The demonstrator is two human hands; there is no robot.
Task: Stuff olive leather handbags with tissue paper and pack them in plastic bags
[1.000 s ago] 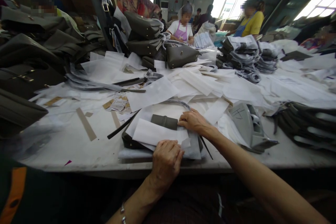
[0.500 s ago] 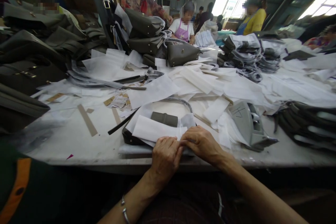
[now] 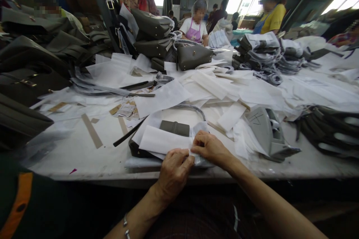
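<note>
A dark olive handbag (image 3: 137, 149) lies flat at the table's front edge, mostly hidden under white wrapping paper (image 3: 164, 140). Its flap strap (image 3: 175, 128) shows through a gap, and the arched handle (image 3: 193, 108) wears a clear plastic sleeve. Over the bag's lower right edge, my left hand (image 3: 175, 171) is closed with its fingertips on the paper. Just to the right, my right hand (image 3: 210, 147) pinches the crinkled translucent plastic wrap (image 3: 200, 129) near the handle's right end. The two hands almost touch. What lies between the fingertips is partly hidden.
A grey tape dispenser (image 3: 266, 130) stands to the right, near stacked dark straps (image 3: 328, 130). Loose paper sheets (image 3: 218, 86) cover the table's middle. Olive bags pile up at left (image 3: 25, 82) and behind (image 3: 193, 56). Several people work across the table; a green sleeve (image 3: 36, 201) is close on my left.
My hands have parted slightly from pinching together at the bag's edge. The right fingers have shifted up onto the plastic wrap; the left hand has moved slightly left and down.
</note>
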